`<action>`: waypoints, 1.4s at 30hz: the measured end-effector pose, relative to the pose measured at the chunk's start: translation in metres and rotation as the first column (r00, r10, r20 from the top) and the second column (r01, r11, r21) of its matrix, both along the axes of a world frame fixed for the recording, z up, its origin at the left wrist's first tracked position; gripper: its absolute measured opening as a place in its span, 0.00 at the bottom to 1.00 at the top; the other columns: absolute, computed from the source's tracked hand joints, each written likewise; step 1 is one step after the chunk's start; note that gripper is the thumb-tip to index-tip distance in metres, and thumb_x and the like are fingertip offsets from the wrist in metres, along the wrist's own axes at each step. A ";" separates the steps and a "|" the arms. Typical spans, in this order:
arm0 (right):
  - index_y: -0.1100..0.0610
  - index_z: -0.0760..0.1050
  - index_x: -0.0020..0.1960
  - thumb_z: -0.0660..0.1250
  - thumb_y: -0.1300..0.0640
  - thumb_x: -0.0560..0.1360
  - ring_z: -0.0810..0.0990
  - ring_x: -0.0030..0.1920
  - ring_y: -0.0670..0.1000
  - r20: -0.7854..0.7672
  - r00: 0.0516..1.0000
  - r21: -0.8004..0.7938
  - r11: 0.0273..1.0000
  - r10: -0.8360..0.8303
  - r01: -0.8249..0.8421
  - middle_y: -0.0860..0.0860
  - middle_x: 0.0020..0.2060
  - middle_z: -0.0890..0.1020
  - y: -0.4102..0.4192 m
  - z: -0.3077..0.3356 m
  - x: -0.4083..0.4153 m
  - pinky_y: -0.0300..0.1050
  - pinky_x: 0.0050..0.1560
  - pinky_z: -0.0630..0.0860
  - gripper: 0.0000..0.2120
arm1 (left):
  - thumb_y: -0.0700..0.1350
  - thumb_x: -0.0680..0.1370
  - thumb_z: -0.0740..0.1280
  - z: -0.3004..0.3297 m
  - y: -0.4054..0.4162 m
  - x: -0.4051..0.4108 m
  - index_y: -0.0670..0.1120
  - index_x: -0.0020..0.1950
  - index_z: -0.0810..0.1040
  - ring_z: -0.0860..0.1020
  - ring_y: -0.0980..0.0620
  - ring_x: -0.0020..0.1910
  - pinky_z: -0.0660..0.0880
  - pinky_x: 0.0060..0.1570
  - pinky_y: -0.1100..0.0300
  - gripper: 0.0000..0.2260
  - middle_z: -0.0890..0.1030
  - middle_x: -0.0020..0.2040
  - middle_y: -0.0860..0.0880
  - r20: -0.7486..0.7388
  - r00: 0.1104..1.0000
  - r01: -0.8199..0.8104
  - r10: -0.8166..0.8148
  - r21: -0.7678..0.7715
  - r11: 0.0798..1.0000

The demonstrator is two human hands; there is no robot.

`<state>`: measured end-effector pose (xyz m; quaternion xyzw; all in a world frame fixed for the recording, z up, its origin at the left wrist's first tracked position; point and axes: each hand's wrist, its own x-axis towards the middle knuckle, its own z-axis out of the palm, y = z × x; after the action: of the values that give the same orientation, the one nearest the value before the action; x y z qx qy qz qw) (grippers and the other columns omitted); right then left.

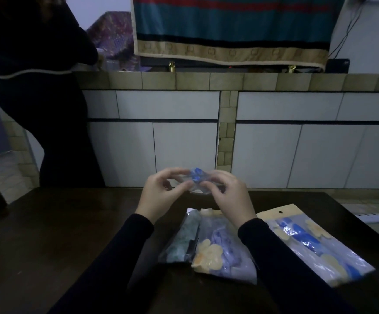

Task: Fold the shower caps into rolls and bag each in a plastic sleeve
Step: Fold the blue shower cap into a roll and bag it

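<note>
Both hands raised above worktop (48,234) far edge: left hand (159,193), right hand (227,193) pinching blue-print shower cap (196,180) at fingertips. Judgement: roll tight, keep edges aligned, then sleeve.

A small, crumpled cap (196,181) of clear plastic with blue patches sits bunched up above the far edge of the table (48,234), held off its surface. Three filled sleeves lie flat on the table nearer the viewer: a green-filled sleeve (180,240), a lilac one with a yellow flower (220,248) touching its right side, and a blue-patterned one (313,243) farther right, apart, angled.
</note>
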<state>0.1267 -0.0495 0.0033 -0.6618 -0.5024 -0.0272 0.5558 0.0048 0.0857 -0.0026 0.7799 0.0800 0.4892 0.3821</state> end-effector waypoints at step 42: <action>0.52 0.82 0.45 0.72 0.55 0.73 0.81 0.46 0.41 -0.263 0.956 0.059 0.991 0.128 -0.117 0.48 0.42 0.84 -0.061 -0.025 -0.033 0.31 0.45 0.76 0.02 | 0.49 0.70 0.76 -0.025 -0.065 -0.040 0.39 0.51 0.84 0.82 0.43 0.53 0.78 0.57 0.51 0.16 0.85 0.50 0.41 -0.026 0.952 0.249 -0.303 -0.509 0.824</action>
<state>0.0940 -0.1103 -0.0221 -0.6149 -0.4626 0.0855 0.6329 -0.0350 0.0210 -0.0272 0.6824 0.1103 0.3491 0.6327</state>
